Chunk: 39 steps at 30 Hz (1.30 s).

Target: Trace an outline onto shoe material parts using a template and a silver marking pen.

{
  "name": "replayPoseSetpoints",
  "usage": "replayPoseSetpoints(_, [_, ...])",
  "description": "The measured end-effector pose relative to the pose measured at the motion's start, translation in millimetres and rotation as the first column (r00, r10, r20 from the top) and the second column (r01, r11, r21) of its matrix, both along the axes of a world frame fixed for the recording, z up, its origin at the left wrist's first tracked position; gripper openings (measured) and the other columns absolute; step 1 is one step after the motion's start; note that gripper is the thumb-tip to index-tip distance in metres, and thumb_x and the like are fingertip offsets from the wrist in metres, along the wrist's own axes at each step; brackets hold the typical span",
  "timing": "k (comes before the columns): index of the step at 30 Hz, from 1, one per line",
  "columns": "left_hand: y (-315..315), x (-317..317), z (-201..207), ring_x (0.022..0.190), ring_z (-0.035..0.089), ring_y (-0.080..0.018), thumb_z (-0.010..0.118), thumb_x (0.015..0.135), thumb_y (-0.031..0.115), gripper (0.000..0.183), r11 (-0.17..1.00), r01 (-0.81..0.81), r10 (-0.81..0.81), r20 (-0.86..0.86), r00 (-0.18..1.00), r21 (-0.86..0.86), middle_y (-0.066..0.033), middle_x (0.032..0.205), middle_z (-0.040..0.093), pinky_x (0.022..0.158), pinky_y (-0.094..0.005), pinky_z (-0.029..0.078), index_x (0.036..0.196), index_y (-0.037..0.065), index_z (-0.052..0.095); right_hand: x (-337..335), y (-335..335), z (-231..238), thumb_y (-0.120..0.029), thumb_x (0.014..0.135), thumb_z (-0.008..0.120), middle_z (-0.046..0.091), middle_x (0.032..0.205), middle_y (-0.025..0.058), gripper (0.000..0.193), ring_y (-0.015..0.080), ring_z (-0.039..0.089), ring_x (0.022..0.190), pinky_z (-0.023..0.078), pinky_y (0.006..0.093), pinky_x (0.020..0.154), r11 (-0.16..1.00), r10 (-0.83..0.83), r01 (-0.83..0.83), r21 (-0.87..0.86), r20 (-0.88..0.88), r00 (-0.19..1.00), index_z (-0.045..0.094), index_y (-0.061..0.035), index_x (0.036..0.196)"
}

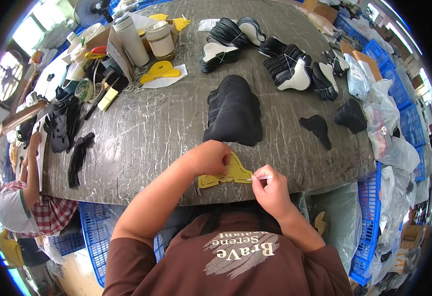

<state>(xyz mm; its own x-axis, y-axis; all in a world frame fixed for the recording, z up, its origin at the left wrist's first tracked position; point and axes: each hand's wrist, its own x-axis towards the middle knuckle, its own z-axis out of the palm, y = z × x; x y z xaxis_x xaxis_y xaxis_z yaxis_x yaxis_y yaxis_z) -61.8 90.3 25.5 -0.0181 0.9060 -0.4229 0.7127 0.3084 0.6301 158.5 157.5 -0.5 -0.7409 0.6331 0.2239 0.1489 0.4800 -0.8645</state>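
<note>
A yellow template (235, 170) with slots along its lower edge lies near the table's front edge. My left hand (208, 157) presses on its left part with curled fingers, hiding some of it. At its right end, my right hand (271, 186) pinches a thin pale pen (264, 177), its tip against the template's edge. Whether a piece lies under the template cannot be made out. Just beyond my left hand, a fanned stack of black shaped pieces (235, 111) spreads over the table.
Tied bundles of black and white pieces (290, 69) stand at the far right. Loose black pieces (316, 130) lie nearer. A tumbler (130, 40), jar (160, 39) and another yellow template (160, 71) sit far left. A co-worker (23, 197) works at the left. Blue crates (366, 222) flank me.
</note>
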Motion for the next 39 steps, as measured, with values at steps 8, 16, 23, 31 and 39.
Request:
replayPoseSetpoints(8, [-33,28,0,0.112,0.052,-0.0321,0.089,0.057,0.031,0.074,0.946,-0.095,0.222,-0.403,0.888,0.311,-0.0131,0.116,0.055,0.093,-0.0408,0.047,0.118,0.003,0.058,1,-1,-7,0.000,0.081,0.066,0.060,0.072,0.0148,0.017,0.0341,0.060,0.063,0.047,0.0408,0.057,0.984,0.026,-0.019,0.175,-0.034,0.999,0.050,-0.0032,0.084])
replayPoseSetpoints(16, [-64,54,0,0.100,0.056,-0.0352,0.082,0.068,0.014,0.051,0.780,-0.092,0.293,-0.230,0.928,0.619,-0.0156,0.102,0.059,0.088,-0.0440,0.045,0.110,0.001,0.057,-7,20,2,0.005,0.092,0.044,0.061,0.083,0.0079,0.015,0.0158,0.059,0.076,0.048,0.0277,0.073,0.991,-0.030,0.013,-0.135,-0.129,0.991,0.057,-0.0002,0.097])
replayPoseSetpoints(23, [-82,66,3,0.108,0.059,-0.0411,0.074,0.077,0.008,0.015,0.858,-0.069,-0.063,0.238,0.969,0.509,-0.0170,0.084,0.062,0.097,-0.0450,0.045,0.084,0.002,0.062,-60,34,5,-0.002,0.082,0.053,0.061,0.100,0.0152,0.027,0.0350,0.063,0.092,0.051,0.0436,0.081,0.955,0.149,-0.235,0.184,0.387,0.910,0.064,-0.0038,0.106])
replayPoseSetpoints(31, [-86,71,4,0.118,0.055,-0.0424,0.073,0.077,0.008,0.014,0.899,-0.037,-0.036,0.157,0.987,0.437,-0.0186,0.091,0.064,0.098,-0.0444,0.046,0.081,0.001,0.061,-77,19,-14,-0.002,0.071,0.059,0.061,0.093,0.0176,0.024,0.0388,0.063,0.085,0.051,0.0474,0.073,0.937,0.107,-0.149,0.315,0.146,0.983,0.054,-0.0023,0.094])
replayPoseSetpoints(39, [-95,50,-15,0.109,0.063,-0.0333,0.075,0.076,0.002,0.011,0.889,-0.182,0.018,0.365,0.931,0.420,-0.0166,0.097,0.066,0.088,-0.0384,0.050,0.079,0.001,0.064,-23,80,23,0.008,0.072,0.053,0.063,0.094,0.0068,0.030,0.0189,0.064,0.094,0.049,0.0333,0.085,0.965,-0.007,0.004,-0.261,-0.011,1.000,0.052,-0.0026,0.100])
